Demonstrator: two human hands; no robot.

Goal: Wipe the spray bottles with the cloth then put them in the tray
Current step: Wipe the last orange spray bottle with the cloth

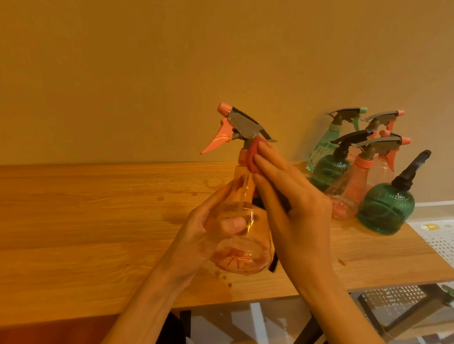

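Surface: wooden table (83, 215) against a plain wall
Held bottle: pink spray bottle (239, 226) lifted above the table
Left hand (208, 235): fingers wrapped round the bottle's body
Right hand (293, 203): straight fingers pressing a red cloth (252, 154) on the bottle's neck
Others: clustered spray bottles (360, 170) at the table's right end
Tray: white perforated tray (449, 238) just right of them

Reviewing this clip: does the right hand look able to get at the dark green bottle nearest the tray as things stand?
Probably yes, once freed. The right hand presses the cloth on the held bottle; the dark green bottle stands at the cluster's front, nothing before it.
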